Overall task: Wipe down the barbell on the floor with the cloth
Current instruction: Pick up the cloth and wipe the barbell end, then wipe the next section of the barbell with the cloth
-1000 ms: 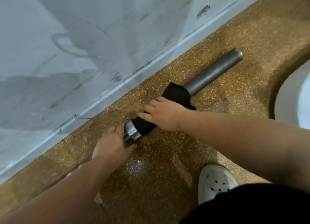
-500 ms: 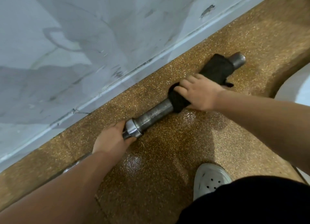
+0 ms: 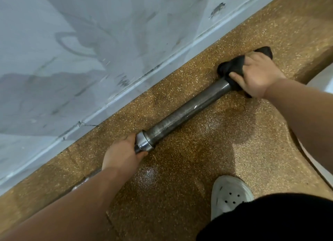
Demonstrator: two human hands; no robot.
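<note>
The barbell (image 3: 182,116) lies on the speckled brown floor, its thick grey sleeve running from the shiny collar at lower left up to the right. My left hand (image 3: 121,156) grips the thinner shaft just behind the collar. At the sleeve's far end my right hand (image 3: 255,76) grips the black cloth (image 3: 232,67), which is wrapped over the tip and hides it.
A grey marbled wall (image 3: 90,60) with a pale baseboard runs close along the far side of the barbell. My white perforated shoe (image 3: 230,195) stands on the floor at the lower right. A white curved object (image 3: 322,82) sits at the right edge.
My right hand slid the cloth along the sleeve from beside the collar out to its far end. My left hand stayed on the shaft.
</note>
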